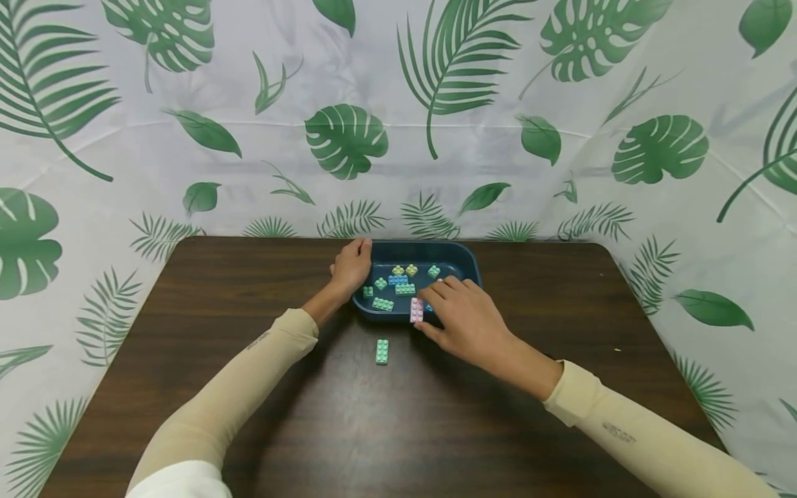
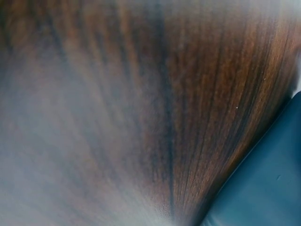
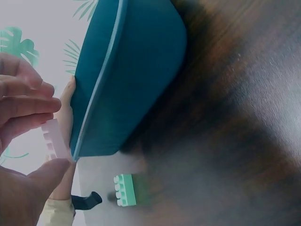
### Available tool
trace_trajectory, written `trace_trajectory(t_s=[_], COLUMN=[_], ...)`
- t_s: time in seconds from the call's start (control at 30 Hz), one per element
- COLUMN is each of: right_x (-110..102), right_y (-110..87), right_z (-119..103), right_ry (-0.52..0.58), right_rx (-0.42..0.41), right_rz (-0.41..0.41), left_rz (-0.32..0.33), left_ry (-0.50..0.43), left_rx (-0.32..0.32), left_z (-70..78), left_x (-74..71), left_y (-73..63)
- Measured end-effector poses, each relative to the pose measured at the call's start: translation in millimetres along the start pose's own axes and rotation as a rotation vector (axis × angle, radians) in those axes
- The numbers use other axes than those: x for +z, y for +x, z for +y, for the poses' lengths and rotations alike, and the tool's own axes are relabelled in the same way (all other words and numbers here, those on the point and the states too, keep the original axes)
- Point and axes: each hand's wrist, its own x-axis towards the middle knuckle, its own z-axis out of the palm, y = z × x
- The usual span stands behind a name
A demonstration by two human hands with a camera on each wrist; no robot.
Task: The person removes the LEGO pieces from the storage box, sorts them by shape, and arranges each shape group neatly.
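Observation:
Between thumb and fingers, my right hand (image 1: 468,319) pinches a pink toy brick (image 1: 416,310) over the near rim of a dark blue tray (image 1: 398,317). The right wrist view shows the same pink brick (image 3: 55,137) held at its two ends. My left hand (image 1: 351,267) grips the tray's left end. Inside the tray lie several bricks: green (image 1: 382,304), blue (image 1: 398,280) and yellow (image 1: 411,270). A green brick (image 1: 382,351) lies studs up on the table in front of the tray. The left wrist view has only table and the tray's side (image 2: 263,183).
A dark brown wooden table (image 1: 349,429) carries everything. Behind it and at both sides hangs a white cloth with green leaf prints (image 1: 345,142). A tiny pale speck (image 1: 618,350) lies on the table at the right.

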Motion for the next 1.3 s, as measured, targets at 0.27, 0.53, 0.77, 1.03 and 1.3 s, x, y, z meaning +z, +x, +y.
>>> trace_trajectory(t_s=[0.27, 0.53, 0.77, 1.03, 1.3], right_x=[6, 15, 18, 24, 31], right_y=[-5.8, -12.3, -16.5, -18.5, -21.8], right_z=[-7, -11, -15, -17, -18], right_ry=[0.034, 0.042, 0.048, 0.048, 0.043], right_rx=[0.001, -0.055, -0.058, -0.078, -0.082], right_rz=[-0.024, 0.005, -0.006, -0.001, -0.016], left_rz=[0.012, 0.003, 0.004, 0.014, 0.012], left_ry=[-0.001, -0.004, -0.007, 0.023, 0.020], left_rx=[-0.002, -0.006, -0.008, 0.007, -0.011], left_z=[-0.2, 0.8, -0.1, -0.4, -1.5], left_x=[0.7, -0.1, -0.1, 1.4, 2.0], left_y=[1.6, 2.6, 2.4, 3.4, 4.3])
